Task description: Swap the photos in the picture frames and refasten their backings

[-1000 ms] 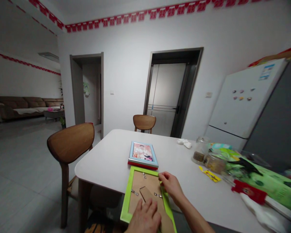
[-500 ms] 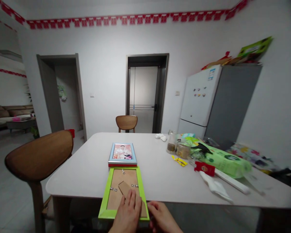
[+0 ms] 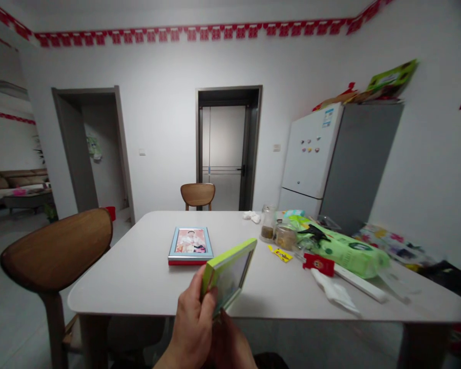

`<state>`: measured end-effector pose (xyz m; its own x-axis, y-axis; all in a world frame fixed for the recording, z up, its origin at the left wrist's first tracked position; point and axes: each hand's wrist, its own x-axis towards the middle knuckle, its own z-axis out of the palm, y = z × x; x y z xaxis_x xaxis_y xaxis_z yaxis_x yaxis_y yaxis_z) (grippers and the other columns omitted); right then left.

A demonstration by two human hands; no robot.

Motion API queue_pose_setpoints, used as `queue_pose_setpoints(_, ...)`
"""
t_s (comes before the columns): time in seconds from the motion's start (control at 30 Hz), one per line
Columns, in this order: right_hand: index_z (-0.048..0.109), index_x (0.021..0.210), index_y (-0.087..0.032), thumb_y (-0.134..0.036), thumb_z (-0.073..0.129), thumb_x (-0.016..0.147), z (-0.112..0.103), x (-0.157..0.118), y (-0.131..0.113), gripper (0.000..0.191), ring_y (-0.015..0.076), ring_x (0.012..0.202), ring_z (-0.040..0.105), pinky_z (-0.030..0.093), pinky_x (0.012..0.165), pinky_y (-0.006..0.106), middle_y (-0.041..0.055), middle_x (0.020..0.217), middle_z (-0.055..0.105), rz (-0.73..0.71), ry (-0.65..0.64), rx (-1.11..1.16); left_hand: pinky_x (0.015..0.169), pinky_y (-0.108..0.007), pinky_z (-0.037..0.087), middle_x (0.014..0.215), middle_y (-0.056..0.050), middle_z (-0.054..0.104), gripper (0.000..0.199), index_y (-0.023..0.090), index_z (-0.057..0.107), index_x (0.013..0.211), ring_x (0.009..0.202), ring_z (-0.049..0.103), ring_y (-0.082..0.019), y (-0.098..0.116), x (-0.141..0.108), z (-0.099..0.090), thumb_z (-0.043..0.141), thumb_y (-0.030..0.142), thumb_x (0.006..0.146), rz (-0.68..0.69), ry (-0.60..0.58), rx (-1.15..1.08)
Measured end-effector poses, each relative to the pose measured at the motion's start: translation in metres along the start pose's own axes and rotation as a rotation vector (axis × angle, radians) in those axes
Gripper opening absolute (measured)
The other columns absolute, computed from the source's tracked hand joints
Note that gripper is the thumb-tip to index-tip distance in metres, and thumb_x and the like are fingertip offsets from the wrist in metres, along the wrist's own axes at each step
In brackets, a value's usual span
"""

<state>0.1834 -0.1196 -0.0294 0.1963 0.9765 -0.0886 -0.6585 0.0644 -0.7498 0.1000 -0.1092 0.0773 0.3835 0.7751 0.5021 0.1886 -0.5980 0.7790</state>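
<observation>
A green picture frame [image 3: 230, 277] is held up on edge above the table's near side, its glass front turned partly toward me. My left hand [image 3: 194, 318] grips its near left side, thumb on the front and fingers behind. Under its lower edge is my right hand [image 3: 230, 341], touching the frame near the bottom corner; most of its fingers are hidden. Beyond them a silver-blue frame with a photo [image 3: 191, 242] lies face up on a red frame [image 3: 188, 262] on the table.
The white table [image 3: 138, 277] has rounded corners. On its right are glass jars [image 3: 285, 236], a yellow packet [image 3: 280, 253], a red packet [image 3: 318, 264], a green tissue pack [image 3: 353, 253] and a white tissue [image 3: 334, 292]. Wooden chairs [image 3: 57, 251] stand left and behind.
The green frame, lying back side up before, has been lifted and turned on edge with its front showing. My left hand now grips its side, and my right hand has moved beneath it.
</observation>
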Motion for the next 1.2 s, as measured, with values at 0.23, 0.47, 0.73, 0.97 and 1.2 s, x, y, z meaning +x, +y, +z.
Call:
queue_pose_setpoints(0.23,0.055,0.096,-0.016,-0.041,0.054,0.064,-0.065,0.016,-0.094,0.041,0.0202,0.075,0.061,0.047,0.065,0.029,0.0053,0.085,0.066,-0.247,0.316,-0.399,0.086,-0.024,0.04,0.116,-0.003,0.051,0.063,0.016,0.021,0.128,0.102,0.049,-0.016,-0.024,0.034,0.032,0.049,0.015,0.071,-0.097,-0.029,-0.385)
queue_pose_setpoints(0.47,0.06,0.097,-0.01,-0.028,0.04,0.07,-0.157,0.065,-0.166,0.038,0.0176,0.067,0.061,0.043,0.055,0.022,0.0068,0.078,0.068,-0.171,0.561,-1.263,0.086,-0.022,0.038,0.112,-0.003,0.055,0.055,0.016,0.037,0.119,0.1,0.051,-0.015,-0.073,0.038,0.101,0.057,0.015,0.068,-0.188,-0.215,-0.141)
queue_pose_setpoints(0.73,0.064,0.09,-0.014,-0.027,0.044,0.069,-0.184,0.092,-0.175,0.031,0.0199,0.078,0.059,0.038,0.061,0.023,0.0099,0.087,0.066,-0.146,0.635,-1.612,0.081,-0.022,0.036,0.107,-0.003,0.057,0.038,0.019,0.043,0.11,0.097,0.051,-0.017,-0.083,0.048,0.127,0.052,0.023,0.073,-0.214,-0.344,0.301)
queue_pose_setpoints(0.97,0.065,0.079,-0.018,-0.024,0.047,0.067,-0.181,0.101,-0.179,0.023,0.0212,0.08,0.059,0.038,0.067,0.026,0.0082,0.081,0.067,-0.165,0.655,-1.793,0.081,-0.026,0.037,0.104,-0.005,0.057,0.037,0.017,0.048,0.105,0.096,0.051,-0.019,-0.091,0.053,0.134,0.054,0.021,0.069,-0.206,-0.351,0.348)
queue_pose_setpoints(1.2,0.054,0.106,-0.008,-0.019,0.039,0.074,-0.131,0.112,-0.154,0.037,0.0222,0.105,0.047,0.028,0.091,0.03,0.0151,0.111,0.055,-0.381,0.579,-1.788,0.099,-0.029,0.022,0.129,-0.01,0.036,0.052,0.01,0.035,0.122,0.119,0.03,-0.017,-0.117,0.066,0.08,0.049,0.024,0.074,-0.061,-0.215,0.485)
